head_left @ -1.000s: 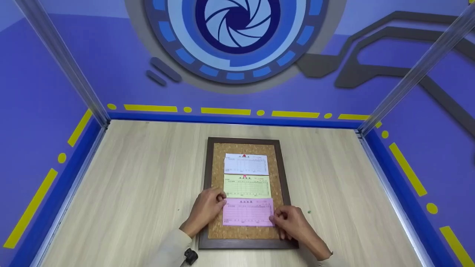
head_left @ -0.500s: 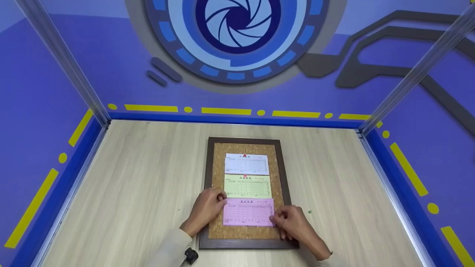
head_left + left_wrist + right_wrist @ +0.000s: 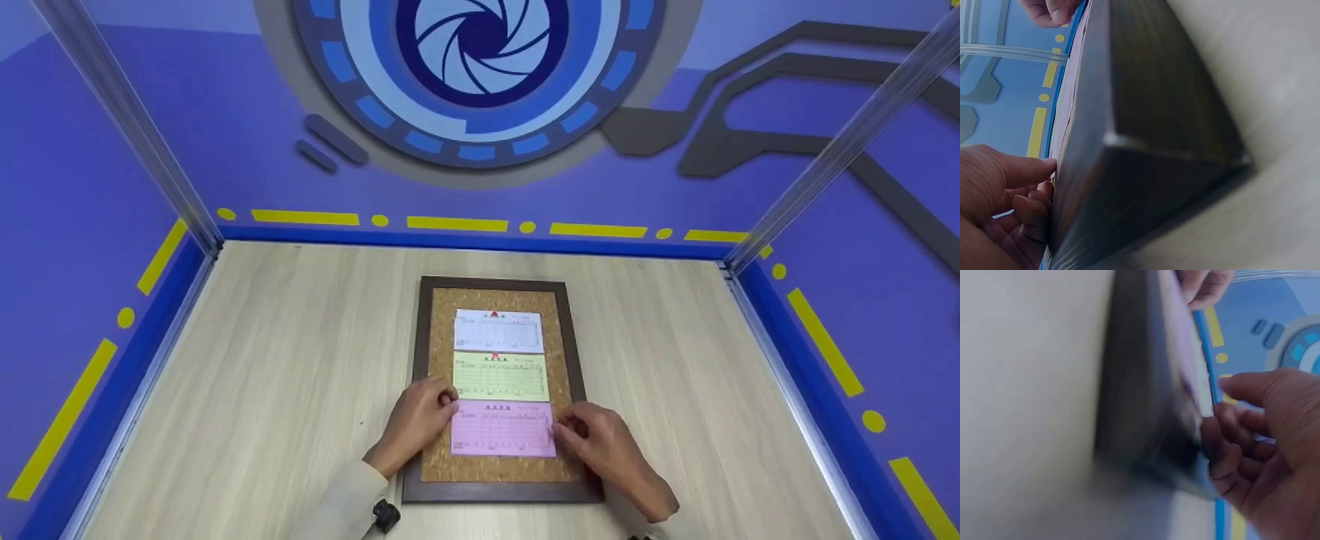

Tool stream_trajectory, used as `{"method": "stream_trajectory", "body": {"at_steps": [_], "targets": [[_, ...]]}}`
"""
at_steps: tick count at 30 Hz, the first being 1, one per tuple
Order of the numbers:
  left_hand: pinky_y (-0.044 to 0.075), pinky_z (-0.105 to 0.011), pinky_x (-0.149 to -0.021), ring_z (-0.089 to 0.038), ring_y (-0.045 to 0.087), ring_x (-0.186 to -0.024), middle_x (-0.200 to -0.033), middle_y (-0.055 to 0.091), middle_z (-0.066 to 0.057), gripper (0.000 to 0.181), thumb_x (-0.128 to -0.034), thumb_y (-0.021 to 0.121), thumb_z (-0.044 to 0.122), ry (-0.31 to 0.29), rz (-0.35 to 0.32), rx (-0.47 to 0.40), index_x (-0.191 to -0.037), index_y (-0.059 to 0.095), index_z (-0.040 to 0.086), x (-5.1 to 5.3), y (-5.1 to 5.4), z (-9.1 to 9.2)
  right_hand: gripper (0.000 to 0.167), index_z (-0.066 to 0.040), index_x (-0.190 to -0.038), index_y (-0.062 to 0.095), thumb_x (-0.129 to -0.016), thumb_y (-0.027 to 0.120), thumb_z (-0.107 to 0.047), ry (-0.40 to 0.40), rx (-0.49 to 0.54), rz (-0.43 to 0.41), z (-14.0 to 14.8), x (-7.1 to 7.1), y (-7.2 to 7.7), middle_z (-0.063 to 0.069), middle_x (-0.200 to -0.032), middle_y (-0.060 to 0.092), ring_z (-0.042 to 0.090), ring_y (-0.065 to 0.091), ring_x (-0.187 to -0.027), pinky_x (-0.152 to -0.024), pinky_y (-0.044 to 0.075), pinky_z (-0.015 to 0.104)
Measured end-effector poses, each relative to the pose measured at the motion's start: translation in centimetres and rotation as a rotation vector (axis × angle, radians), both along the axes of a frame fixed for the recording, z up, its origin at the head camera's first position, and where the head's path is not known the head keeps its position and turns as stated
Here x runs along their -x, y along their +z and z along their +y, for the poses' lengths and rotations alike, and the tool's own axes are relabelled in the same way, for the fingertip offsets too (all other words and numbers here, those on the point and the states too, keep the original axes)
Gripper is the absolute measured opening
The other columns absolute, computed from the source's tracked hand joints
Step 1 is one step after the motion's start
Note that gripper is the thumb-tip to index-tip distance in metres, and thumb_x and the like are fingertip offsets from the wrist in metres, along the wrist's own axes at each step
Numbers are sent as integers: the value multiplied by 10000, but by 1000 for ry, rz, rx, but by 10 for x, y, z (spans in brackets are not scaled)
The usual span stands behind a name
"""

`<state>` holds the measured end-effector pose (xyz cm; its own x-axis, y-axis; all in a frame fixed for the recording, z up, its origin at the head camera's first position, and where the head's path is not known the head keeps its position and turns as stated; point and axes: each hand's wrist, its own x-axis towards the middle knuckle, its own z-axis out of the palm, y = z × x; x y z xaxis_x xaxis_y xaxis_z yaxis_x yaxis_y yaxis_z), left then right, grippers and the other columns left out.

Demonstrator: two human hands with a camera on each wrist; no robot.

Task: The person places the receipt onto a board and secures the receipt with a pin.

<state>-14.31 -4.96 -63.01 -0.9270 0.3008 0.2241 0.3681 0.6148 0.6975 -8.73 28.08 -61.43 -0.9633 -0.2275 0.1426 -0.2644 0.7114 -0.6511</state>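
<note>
A pink printed paper slip (image 3: 502, 430) lies at the lower part of a cork board (image 3: 495, 471) with a dark brown frame. Above it are a green slip (image 3: 501, 379) and a white slip (image 3: 498, 334), each with a red pushpin at its top edge. With thumb and finger close together, my left hand (image 3: 421, 420) pinches the pink slip's upper left corner. My right hand (image 3: 604, 442) hovers by that slip's right edge; in the right wrist view its thumb (image 3: 1247, 387) stands apart from the loosely bent fingers, nothing visible between them.
The board lies on a light wood-grain table (image 3: 300, 360). Blue-purple panels (image 3: 480, 195) with yellow markings enclose it at the back and both sides, with metal posts (image 3: 840, 150) at the corners.
My right hand has let go of the pink slip's lower right corner and shifted slightly up and right. The left hand and the slips have stayed in place.
</note>
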Motion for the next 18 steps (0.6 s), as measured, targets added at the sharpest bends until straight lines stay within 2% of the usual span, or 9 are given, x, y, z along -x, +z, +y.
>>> {"method": "stream_trajectory", "body": {"at_steps": [3, 5, 13, 18], "targets": [[515, -273, -673, -67, 594, -741, -812, 684, 45, 121, -895, 835, -35, -6, -2, 0, -910, 773, 68, 0, 0, 0, 158, -147, -971, 760, -927, 893, -74, 22, -46, 160, 7, 1, -3, -126, -876, 636, 36, 590, -754, -619, 523, 215], [511, -272, -674, -64, 590, -741, -811, 682, 48, 119, -896, 831, -35, -5, -6, -1, -915, 772, 67, 1, 1, 0, 157, -131, -1003, 765, -927, 895, -87, 29, -53, 206, 11, 2, -5, -104, -927, 646, 45, 607, -798, -653, 543, 225], [509, -273, -658, -63, 581, -728, -801, 666, 48, 161, -881, 849, -49, -13, 7, -13, -902, 752, 78, -1, 2, 0, 154, -116, -1102, 802, -964, 869, -132, -16, -40, 192, 27, 6, -8, -12, -1093, 716, 111, 708, -1026, -871, 620, 314], [518, -269, -661, -63, 588, -734, -813, 677, 34, 160, -884, 854, -46, -15, 3, 8, -877, 755, 79, -1, 2, 0, 186, -122, -1092, 806, -932, 891, -80, -52, -72, 227, 36, 7, -12, -28, -1089, 712, 96, 692, -1042, -889, 606, 309]]}}
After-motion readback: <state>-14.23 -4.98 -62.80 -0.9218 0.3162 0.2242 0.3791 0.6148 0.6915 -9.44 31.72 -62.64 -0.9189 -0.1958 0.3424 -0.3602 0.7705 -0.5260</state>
